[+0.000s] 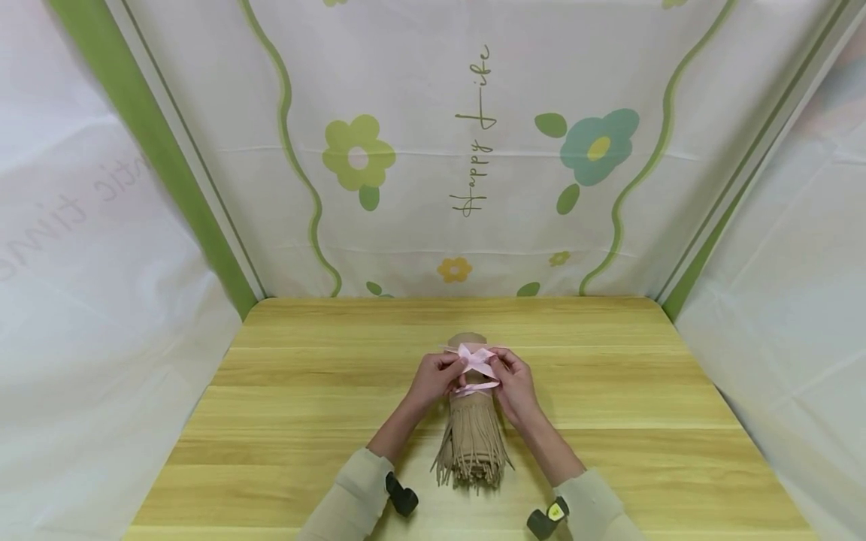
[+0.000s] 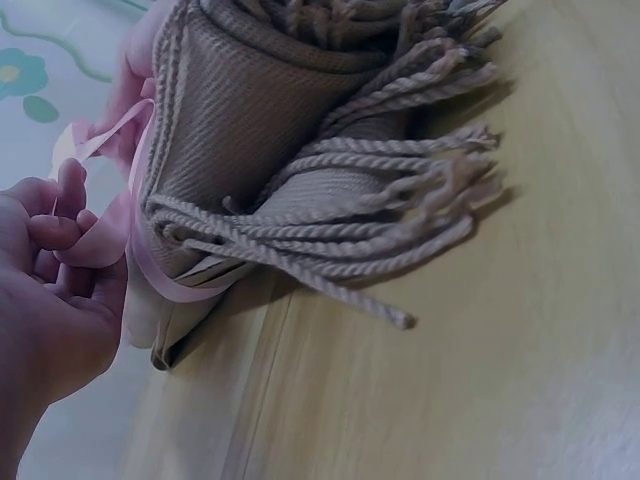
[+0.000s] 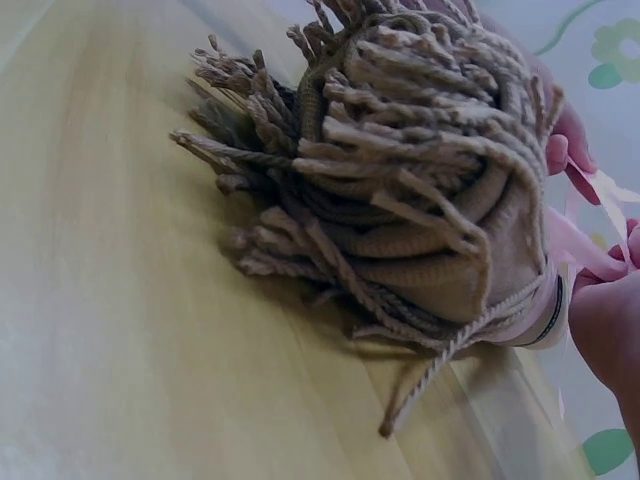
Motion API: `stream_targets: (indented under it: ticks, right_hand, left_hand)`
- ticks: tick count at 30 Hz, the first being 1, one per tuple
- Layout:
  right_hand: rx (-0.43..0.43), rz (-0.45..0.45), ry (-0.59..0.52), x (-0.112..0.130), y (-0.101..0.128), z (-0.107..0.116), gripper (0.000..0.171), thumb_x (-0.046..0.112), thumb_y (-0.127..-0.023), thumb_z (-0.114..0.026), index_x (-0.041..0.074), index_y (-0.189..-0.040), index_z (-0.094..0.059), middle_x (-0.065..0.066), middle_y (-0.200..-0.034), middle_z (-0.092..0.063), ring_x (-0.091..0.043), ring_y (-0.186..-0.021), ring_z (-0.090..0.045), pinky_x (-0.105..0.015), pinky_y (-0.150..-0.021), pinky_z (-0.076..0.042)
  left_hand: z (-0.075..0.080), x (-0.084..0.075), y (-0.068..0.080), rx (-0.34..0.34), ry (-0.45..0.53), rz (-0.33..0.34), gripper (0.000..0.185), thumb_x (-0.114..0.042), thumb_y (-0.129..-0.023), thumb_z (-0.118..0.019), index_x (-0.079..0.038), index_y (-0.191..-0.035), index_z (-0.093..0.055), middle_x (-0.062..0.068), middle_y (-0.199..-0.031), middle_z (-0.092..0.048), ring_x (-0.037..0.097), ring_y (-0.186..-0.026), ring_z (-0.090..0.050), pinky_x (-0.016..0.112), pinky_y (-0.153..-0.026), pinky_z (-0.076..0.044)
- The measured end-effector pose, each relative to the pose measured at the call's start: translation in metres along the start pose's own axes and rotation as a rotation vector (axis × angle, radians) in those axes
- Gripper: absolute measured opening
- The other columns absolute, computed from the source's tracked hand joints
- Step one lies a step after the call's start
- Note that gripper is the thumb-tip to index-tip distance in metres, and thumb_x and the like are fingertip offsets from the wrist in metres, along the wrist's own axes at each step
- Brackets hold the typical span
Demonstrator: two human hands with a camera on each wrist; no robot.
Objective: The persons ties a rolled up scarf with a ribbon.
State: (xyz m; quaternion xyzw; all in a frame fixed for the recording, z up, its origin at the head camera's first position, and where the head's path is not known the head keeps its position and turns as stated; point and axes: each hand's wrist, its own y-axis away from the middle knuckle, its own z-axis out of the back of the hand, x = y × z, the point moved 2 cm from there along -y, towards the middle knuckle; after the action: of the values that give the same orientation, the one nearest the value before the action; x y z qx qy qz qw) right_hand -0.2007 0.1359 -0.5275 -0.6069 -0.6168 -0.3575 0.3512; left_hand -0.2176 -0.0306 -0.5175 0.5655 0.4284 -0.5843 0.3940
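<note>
One pale wooden surface (image 1: 609,391) carried one rolled beige knitted scarf with twisted fringe (image 1: 471,443), lying mid-surface. One pink satin ribbon (image 1: 476,361) circled it, bow uppermost. Two hands: left hand (image 1: 433,379) and right hand (image 1: 516,387), each grip pinching ribbon. Only the wrist views resolved the fringe cords.

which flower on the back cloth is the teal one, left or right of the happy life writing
The teal flower with the yellow centre is right of the writing. The big flower to the left is yellow-green with a pale centre.
</note>
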Motion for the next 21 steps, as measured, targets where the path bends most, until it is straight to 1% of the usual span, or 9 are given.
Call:
stream_targets:
  ticks: [4, 6, 9, 12, 17, 20, 21]
  right_hand:
    - [-0.015, -0.034, -0.019, 0.002, 0.002, 0.000, 0.021, 0.005, -0.105, -0.047, 0.013, -0.100, -0.066, -0.002, -0.111, -0.060, -0.012, -0.102, -0.066, -0.026, -0.086, -0.058]
    - [-0.024, -0.041, -0.044, 0.003, 0.002, -0.001, 0.020, 0.007, -0.106, -0.045, 0.012, -0.102, -0.064, -0.003, -0.115, -0.058, -0.013, -0.107, -0.065, -0.028, -0.090, -0.057]
    - [-0.050, -0.024, -0.078, 0.004, 0.001, -0.003, 0.018, 0.008, -0.106, -0.044, 0.010, -0.103, -0.062, -0.004, -0.115, -0.058, -0.013, -0.109, -0.065, -0.026, -0.094, -0.055]
    - [-0.086, -0.013, -0.107, 0.005, 0.000, -0.005, 0.021, 0.007, -0.106, -0.042, 0.011, -0.101, -0.062, -0.002, -0.111, -0.059, -0.011, -0.106, -0.065, -0.023, -0.094, -0.054]
    - [-0.134, -0.013, -0.134, 0.005, -0.001, -0.009, 0.022, 0.006, -0.107, -0.040, 0.011, -0.100, -0.061, 0.000, -0.106, -0.060, -0.008, -0.101, -0.063, -0.021, -0.090, -0.054]
    - [-0.146, -0.022, -0.160, 0.004, -0.002, -0.010, 0.022, 0.008, -0.107, -0.040, 0.011, -0.097, -0.059, 0.001, -0.101, -0.058, -0.006, -0.092, -0.060, -0.018, -0.084, -0.054]
    - [-0.152, -0.025, -0.170, 0.004, -0.002, -0.011, 0.022, 0.009, -0.107, -0.040, 0.011, -0.094, -0.057, 0.002, -0.098, -0.057, -0.006, -0.089, -0.058, -0.017, -0.081, -0.053]
  left_hand:
    - [-0.003, -0.001, 0.001, 0.015, 0.009, 0.005, 0.033, -0.012, -0.100, -0.059, 0.018, -0.087, -0.065, -0.005, -0.058, -0.058, 0.007, -0.047, -0.041, 0.019, -0.044, -0.033]
    - [-0.004, -0.003, 0.001, 0.018, 0.013, 0.012, 0.033, -0.011, -0.101, -0.058, 0.018, -0.087, -0.065, -0.006, -0.058, -0.058, 0.007, -0.047, -0.041, 0.019, -0.044, -0.033]
    - [-0.004, -0.007, 0.003, 0.025, 0.014, 0.018, 0.033, -0.010, -0.101, -0.057, 0.019, -0.088, -0.064, -0.003, -0.059, -0.058, 0.009, -0.049, -0.042, 0.019, -0.045, -0.034]
    - [-0.004, -0.011, 0.005, 0.032, 0.009, 0.029, 0.032, -0.009, -0.102, -0.056, 0.019, -0.090, -0.065, 0.001, -0.059, -0.059, 0.011, -0.050, -0.045, 0.020, -0.046, -0.036]
    - [-0.004, -0.007, 0.004, 0.017, 0.012, 0.041, 0.031, -0.011, -0.102, -0.056, 0.018, -0.093, -0.066, 0.000, -0.059, -0.058, 0.011, -0.051, -0.046, 0.020, -0.047, -0.037]
    - [-0.004, -0.004, 0.003, 0.001, 0.008, 0.037, 0.031, -0.013, -0.101, -0.058, 0.015, -0.093, -0.068, -0.002, -0.059, -0.058, 0.010, -0.050, -0.046, 0.020, -0.047, -0.036]
    - [-0.004, -0.003, 0.003, -0.003, 0.006, 0.033, 0.031, -0.014, -0.101, -0.059, 0.015, -0.093, -0.068, -0.002, -0.059, -0.058, 0.010, -0.050, -0.046, 0.020, -0.046, -0.036]
